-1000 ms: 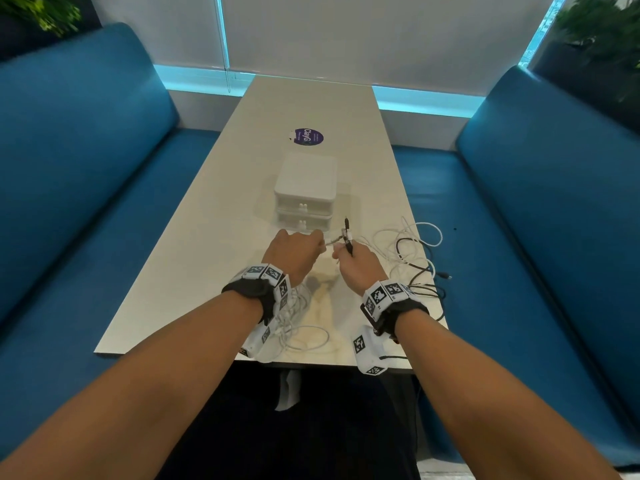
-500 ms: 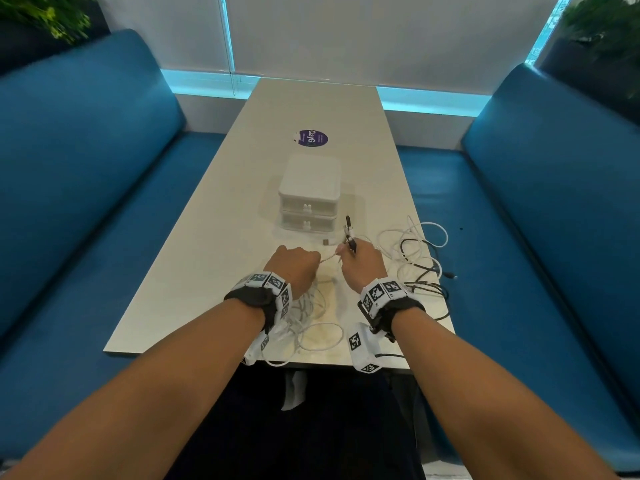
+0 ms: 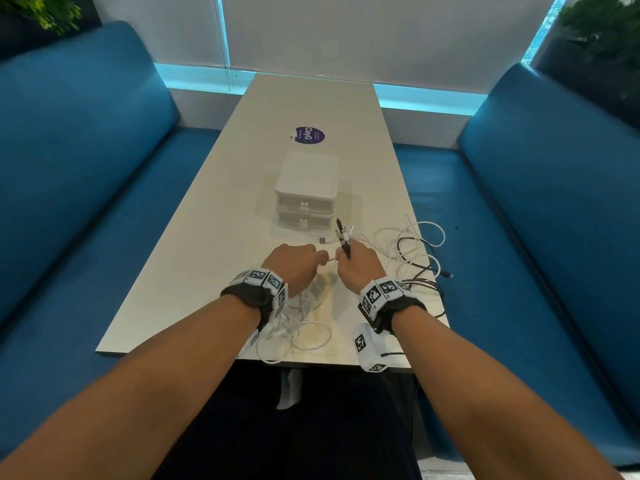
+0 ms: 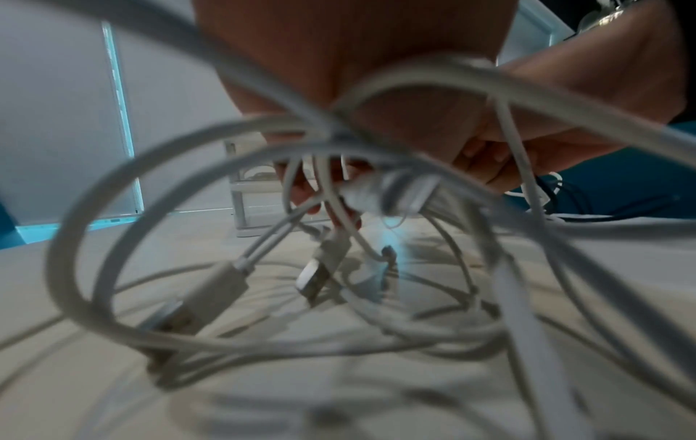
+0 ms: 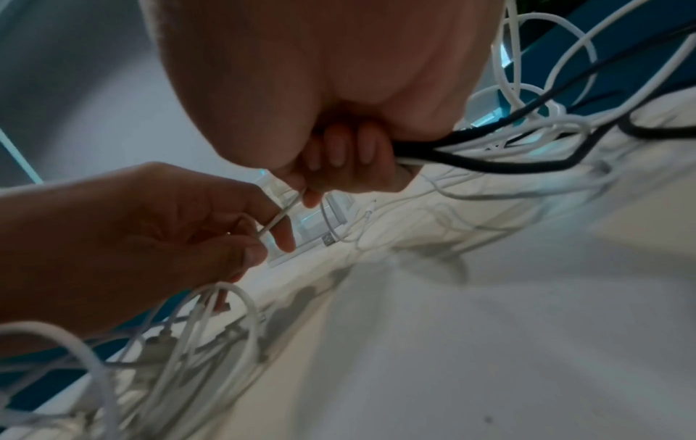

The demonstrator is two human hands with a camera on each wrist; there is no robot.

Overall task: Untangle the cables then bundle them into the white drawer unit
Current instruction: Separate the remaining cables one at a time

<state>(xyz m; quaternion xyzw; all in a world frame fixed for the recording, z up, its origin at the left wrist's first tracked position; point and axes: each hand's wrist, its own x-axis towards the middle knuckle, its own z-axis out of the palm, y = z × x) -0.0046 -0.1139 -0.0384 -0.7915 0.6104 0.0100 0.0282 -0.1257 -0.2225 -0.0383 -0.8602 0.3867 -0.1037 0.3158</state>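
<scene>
My left hand grips a bunch of white cables whose loops and USB plugs hang to the table beneath it. My right hand grips a bundle of black and white cables, with plug ends sticking up above the fist. A thin white cable runs taut between the two hands, pinched by the fingers of each. The white two-drawer unit stands just beyond the hands, both drawers closed.
A loose tangle of white and black cables lies at the table's right edge. More white loops lie near the front edge. A purple round sticker sits behind the drawer unit. Blue benches flank the table.
Both hands have drawn back slightly toward me from the drawer unit, keeping hold of their cables. The short cable stays stretched between them.
</scene>
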